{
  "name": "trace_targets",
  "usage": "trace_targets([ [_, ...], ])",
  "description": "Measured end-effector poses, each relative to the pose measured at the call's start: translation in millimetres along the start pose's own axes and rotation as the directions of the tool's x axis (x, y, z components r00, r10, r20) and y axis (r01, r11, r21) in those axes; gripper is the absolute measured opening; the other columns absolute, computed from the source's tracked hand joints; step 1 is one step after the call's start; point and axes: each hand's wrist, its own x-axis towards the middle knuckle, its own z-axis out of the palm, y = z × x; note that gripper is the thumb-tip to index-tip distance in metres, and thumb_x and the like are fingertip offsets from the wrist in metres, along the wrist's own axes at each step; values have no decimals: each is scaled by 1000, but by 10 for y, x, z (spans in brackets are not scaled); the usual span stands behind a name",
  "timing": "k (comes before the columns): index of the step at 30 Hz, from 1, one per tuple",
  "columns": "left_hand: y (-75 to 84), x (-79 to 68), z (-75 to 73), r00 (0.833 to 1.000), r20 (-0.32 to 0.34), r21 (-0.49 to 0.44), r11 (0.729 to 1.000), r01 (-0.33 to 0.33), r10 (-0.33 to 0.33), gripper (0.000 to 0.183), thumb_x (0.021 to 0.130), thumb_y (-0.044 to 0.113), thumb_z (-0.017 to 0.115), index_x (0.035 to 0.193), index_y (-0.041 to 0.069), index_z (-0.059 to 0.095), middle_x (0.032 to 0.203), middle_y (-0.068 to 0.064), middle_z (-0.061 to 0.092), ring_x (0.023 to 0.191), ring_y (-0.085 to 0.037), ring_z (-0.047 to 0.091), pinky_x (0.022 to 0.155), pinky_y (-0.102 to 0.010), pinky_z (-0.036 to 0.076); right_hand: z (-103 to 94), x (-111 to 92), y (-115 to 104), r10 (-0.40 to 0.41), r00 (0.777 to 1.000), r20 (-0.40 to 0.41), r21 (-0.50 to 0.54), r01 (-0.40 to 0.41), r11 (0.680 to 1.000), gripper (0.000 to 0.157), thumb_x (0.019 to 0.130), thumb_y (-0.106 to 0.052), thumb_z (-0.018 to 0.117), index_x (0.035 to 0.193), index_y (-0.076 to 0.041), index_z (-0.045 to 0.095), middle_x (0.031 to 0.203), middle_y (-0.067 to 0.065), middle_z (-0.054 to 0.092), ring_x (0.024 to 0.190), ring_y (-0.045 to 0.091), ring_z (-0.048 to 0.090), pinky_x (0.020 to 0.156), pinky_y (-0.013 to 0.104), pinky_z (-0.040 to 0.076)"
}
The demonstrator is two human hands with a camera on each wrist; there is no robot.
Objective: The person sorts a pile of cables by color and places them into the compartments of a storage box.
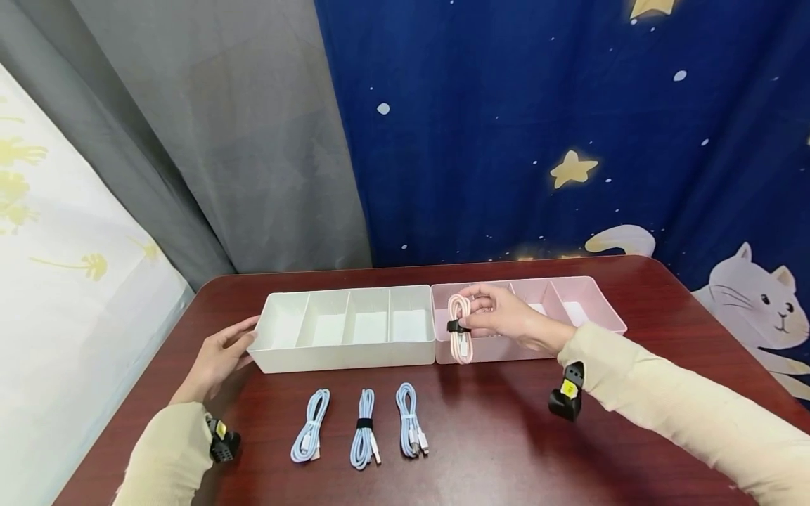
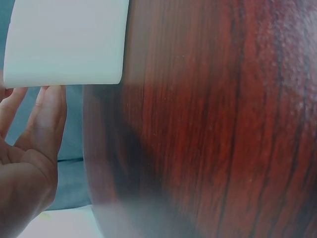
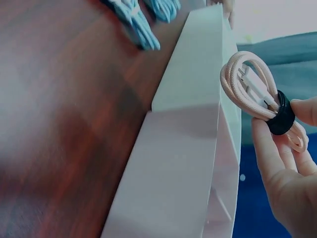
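My right hand (image 1: 503, 318) pinches a coiled pink charging cable (image 1: 460, 344) by its black strap, holding it up over the left end of the pink divided box (image 1: 595, 302). In the right wrist view the white plug of this cable (image 3: 239, 84) shows inside the coil, with thumb and fingers on either side of the strap. My left hand (image 1: 215, 360) touches the left end of the white divided box (image 1: 348, 356) with its fingertips. In the left wrist view, the fingers (image 2: 49, 111) lie extended against the edge of that box.
Three coiled light-blue cables lie in a row before the white box: a left one (image 1: 310, 427), a middle one with a black strap (image 1: 363, 439) and a right one (image 1: 408, 414). Both boxes stand end to end on the dark red wooden table (image 1: 506, 450), with curtains behind.
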Motion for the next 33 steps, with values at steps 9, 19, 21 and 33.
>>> trace_targets([
  [9, -7, 15, -28, 1000, 20, -9, 1000, -1, 1, 54, 92, 33, 47, 137, 6, 32, 123, -20, 46, 85, 5, 53, 76, -26, 49, -108, 183, -16, 24, 1000, -12, -64, -25, 998, 47, 77, 7, 61, 119, 9, 41, 84, 8, 57, 74, 14, 59, 70, 38, 52],
  [19, 2, 22, -14, 1000, 26, -14, 1000, 4, -4, 54, 92, 33, 46, 138, 7, 32, 125, -22, 43, 86, 5, 52, 76, -25, 49, -160, 336, -52, 71, 997, -1, -117, -70, 991, 43, 77, 7, 60, 116, 8, 42, 83, 7, 56, 73, 13, 57, 67, 34, 52],
  [21, 5, 24, -12, 1000, 26, -14, 1000, 5, -5, 54, 92, 33, 46, 138, 7, 32, 126, -23, 42, 86, 5, 52, 76, -25, 49, -185, 364, -47, 78, 997, -8, -129, -79, 989, 43, 77, 6, 61, 116, 8, 42, 83, 7, 57, 73, 13, 58, 66, 33, 52],
  [33, -18, 20, -10, 1000, 23, -28, 999, 17, -17, 54, 92, 33, 45, 138, 7, 31, 132, -23, 36, 85, 7, 51, 75, -23, 49, -212, 475, -110, 72, 997, -33, -141, -76, 987, 41, 78, 9, 59, 114, 7, 39, 85, 9, 52, 76, 16, 55, 72, 38, 51],
])
